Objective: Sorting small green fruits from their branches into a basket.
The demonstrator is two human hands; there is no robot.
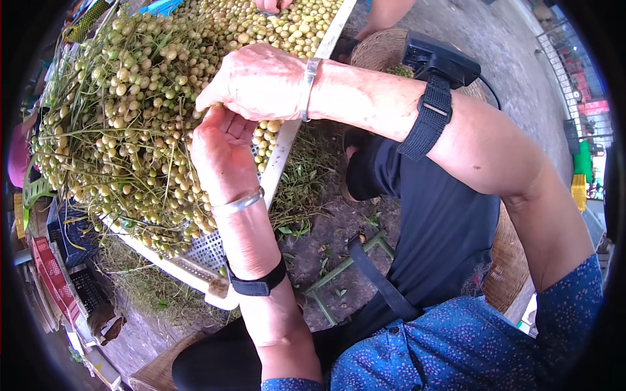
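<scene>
My left hand [225, 156] and my right hand [251, 81] meet above the near side of a white perforated tray [287, 153]. The fingers of both are closed, with the fingertips drawn together. A speck of yellow-green shows between them, but what they hold is mostly hidden. Just left of my hands lies a large heap of stemmed bunches [130, 124] of small round yellow-green fruit, with thin twigs tangled through it. Loose fruit [293, 29] of the same kind, off the stem, covers the far part of the tray.
Another person's hand [272, 5] reaches into the loose fruit, and another arm [386, 14] hangs beside a woven basket [378, 51]. Cut stems [300, 176] litter the ground below the tray, near a green frame [345, 264]. Red and dark crates [55, 274] stand at left.
</scene>
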